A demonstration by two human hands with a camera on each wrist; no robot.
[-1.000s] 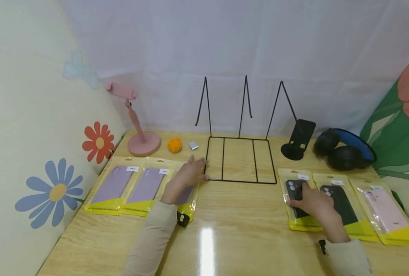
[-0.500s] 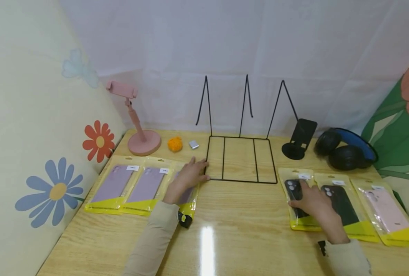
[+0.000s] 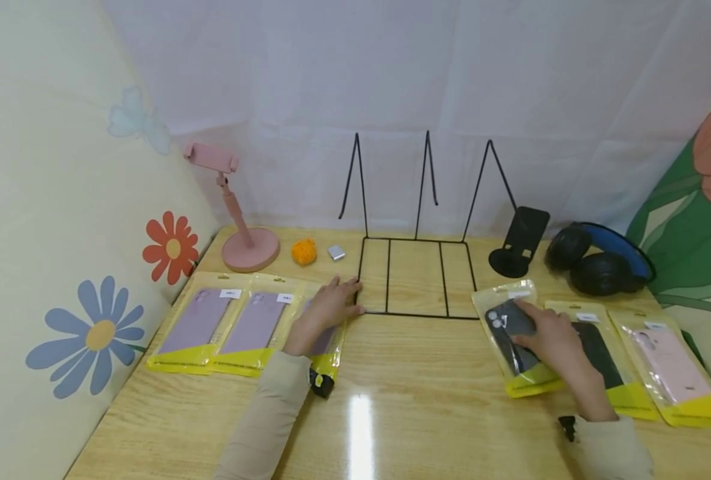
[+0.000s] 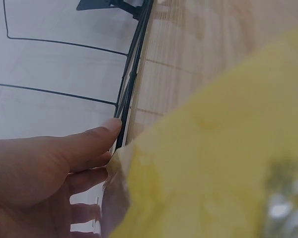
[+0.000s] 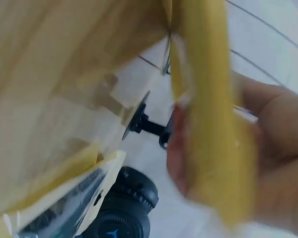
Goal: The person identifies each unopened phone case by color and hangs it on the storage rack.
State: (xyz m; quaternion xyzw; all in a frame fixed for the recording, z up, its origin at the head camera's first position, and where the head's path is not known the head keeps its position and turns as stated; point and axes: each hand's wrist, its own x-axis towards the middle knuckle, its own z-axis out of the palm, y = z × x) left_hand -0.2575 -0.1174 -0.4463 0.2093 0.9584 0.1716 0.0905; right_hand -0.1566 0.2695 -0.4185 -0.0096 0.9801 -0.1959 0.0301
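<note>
Lifting a packaged black phone case beside the wire rack

The right hand point(image 3: 552, 339) grips the black phone case packet point(image 3: 511, 333), tilted with one end off the table point(image 3: 391, 400); next comes carrying it to the wire rack point(image 3: 415, 277). The left hand point(image 3: 325, 310) rests flat, fingers straight, on a purple case packet point(image 3: 325, 343), fingertip seemingly touching the rack in the left wrist view

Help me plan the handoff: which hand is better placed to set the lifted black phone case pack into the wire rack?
Right. The right hand already grips the black phone case pack, tilted towards the wire rack. The left hand only touches the rack's corner.
</note>
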